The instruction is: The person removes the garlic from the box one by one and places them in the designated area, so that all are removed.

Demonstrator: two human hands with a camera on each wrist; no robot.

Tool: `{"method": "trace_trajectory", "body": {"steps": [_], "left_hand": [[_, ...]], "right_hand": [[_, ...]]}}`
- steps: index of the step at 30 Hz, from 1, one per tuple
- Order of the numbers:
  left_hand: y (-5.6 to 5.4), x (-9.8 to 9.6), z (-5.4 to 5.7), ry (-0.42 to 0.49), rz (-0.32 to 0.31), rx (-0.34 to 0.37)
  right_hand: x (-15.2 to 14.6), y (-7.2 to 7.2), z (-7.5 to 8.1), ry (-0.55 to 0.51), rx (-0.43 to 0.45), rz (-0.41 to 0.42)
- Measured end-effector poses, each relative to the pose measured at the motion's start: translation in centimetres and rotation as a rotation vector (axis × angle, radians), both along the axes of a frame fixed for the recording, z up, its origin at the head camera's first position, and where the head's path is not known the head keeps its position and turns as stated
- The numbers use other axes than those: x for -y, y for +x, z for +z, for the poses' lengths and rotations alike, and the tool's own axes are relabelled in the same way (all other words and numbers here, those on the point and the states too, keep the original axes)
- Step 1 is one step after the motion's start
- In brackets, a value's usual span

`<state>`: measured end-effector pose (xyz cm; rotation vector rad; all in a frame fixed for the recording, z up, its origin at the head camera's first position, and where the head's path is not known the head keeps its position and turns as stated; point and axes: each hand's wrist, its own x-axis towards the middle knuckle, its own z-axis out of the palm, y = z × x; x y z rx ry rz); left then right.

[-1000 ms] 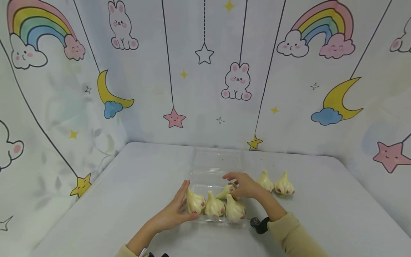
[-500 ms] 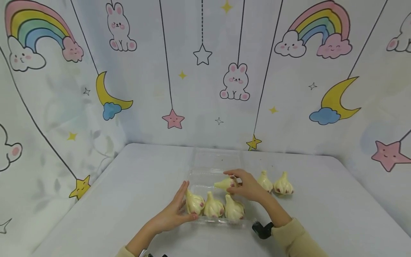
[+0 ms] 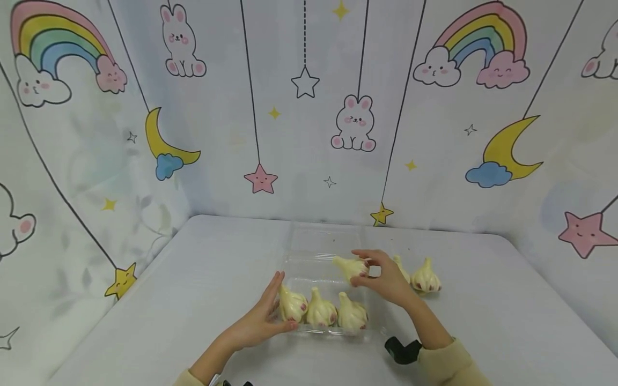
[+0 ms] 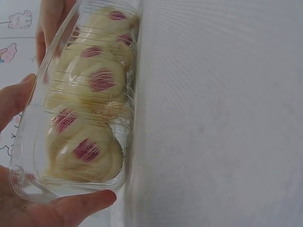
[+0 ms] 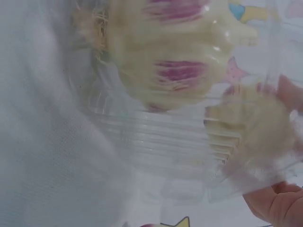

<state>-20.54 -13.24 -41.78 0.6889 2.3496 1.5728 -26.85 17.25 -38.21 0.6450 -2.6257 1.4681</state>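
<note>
Garlic bulb (image 3: 351, 267) by the clear clamshell (image 3: 309, 267)
Right hand (image 3: 386, 277) has it pinched, left hand's (image 3: 258, 320) just spread against the plastic; three more bulbs (image 3: 322, 310) inside

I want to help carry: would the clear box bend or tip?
The clear box probably bends a little, since its walls look thin and see-through. It may tip toward the near side, where three garlic bulbs stand in a row.
</note>
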Motion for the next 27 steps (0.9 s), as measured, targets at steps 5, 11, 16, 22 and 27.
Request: {"method": "trace_trajectory", "body": {"steps": [5, 11, 16, 22, 27], "left_hand": [[-0.1, 0.0, 0.0, -0.002, 0.003, -0.004], [-0.1, -0.1, 0.1, -0.010, 0.007, -0.010], [-0.1, -0.1, 0.2, -0.014, 0.008, -0.010], [0.0, -0.1, 0.1, -0.017, 0.009, -0.011], [0.1, -0.1, 0.1, -0.011, 0.010, -0.007]], "right_hand": [[-0.4, 0.3, 0.0, -0.001, -0.012, -0.054], [-0.9, 0.8, 0.3, 0.006, 0.009, -0.117], [-1.4, 0.9, 0.5, 0.005, 0.002, -0.157], [-2.3, 1.2, 0.6, -0.006, 0.003, -0.195], [-3.2, 1.2, 0.9, 0.000, 0.033, -0.180]]}}
